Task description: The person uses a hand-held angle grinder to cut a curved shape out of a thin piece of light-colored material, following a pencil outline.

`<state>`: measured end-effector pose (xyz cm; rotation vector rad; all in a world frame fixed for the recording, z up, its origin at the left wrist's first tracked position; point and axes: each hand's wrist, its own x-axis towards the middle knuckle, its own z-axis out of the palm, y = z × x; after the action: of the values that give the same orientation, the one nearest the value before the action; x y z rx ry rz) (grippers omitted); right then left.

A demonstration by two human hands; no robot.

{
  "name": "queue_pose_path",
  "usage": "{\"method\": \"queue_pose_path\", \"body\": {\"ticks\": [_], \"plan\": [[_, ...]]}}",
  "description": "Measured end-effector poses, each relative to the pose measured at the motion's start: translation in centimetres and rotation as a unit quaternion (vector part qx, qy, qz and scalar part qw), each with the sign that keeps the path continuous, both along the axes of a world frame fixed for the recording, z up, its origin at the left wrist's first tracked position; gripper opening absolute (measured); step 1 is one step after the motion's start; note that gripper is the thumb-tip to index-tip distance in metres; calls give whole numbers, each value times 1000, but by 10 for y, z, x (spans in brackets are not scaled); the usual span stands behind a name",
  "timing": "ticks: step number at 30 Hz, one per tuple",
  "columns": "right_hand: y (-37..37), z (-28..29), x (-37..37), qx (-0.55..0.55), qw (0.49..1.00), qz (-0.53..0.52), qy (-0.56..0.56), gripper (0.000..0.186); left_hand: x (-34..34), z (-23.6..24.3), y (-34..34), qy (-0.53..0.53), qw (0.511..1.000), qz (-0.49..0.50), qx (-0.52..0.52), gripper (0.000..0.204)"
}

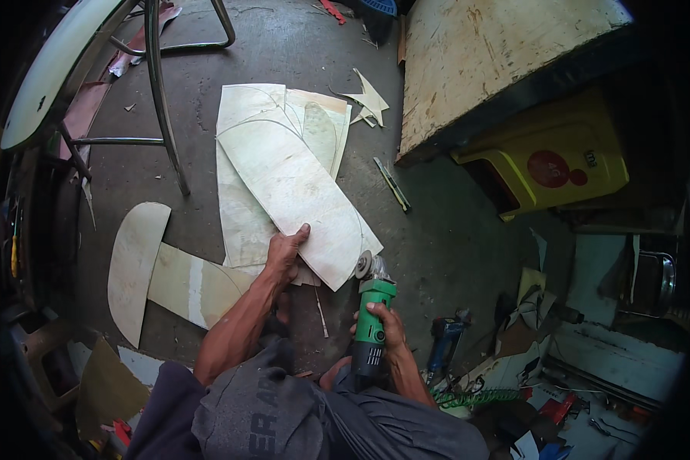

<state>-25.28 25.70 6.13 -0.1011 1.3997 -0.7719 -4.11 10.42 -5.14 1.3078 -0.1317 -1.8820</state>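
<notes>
My left hand (285, 253) grips the near-left edge of a pale thin board (299, 184), thumb on top. The board lies slanted over several other pale sheets (241, 207) on the floor, and a curved line is drawn near its lower right end. In my right hand (391, 326) is a green angle grinder (372, 322), my fingers wrapped round its body. Its disc (363, 264) sits right by the board's lower right corner; whether it touches cannot be made out. Left of my left arm lie a rounded cut piece (138, 268) and a tan strip (195, 285).
A box cutter (392, 184) and a jagged offcut (369, 98) lie right of the sheets. A worn wooden table (498, 61) stands at upper right, a yellow plastic stool (567, 169) beneath it. A metal-legged chair (157, 100) is at upper left. A blue tool (446, 341) lies right of my right hand.
</notes>
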Motion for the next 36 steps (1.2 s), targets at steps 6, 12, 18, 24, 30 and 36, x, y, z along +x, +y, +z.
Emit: {"method": "queue_pose_path", "body": {"ticks": [6,12,18,24,30,36], "plan": [[1,-1,-1,0,1000,2,-1,44,0,4,-1,-8,1000,-9,-1,40],[0,0,0,7,1000,3,1,44,2,-1,0,-20,1000,-17,-7,41],[-1,0,0,7,1000,9,3,44,4,3,1,-26,999,-18,-8,40],[0,-1,0,9,1000,-3,9,45,2,7,1,-10,1000,-14,-7,40],[0,-2,0,9,1000,0,0,45,5,-3,2,-24,999,-27,-14,42],[0,-4,-2,11,1000,4,-5,43,3,1,2,-32,999,-26,-7,41]]}}
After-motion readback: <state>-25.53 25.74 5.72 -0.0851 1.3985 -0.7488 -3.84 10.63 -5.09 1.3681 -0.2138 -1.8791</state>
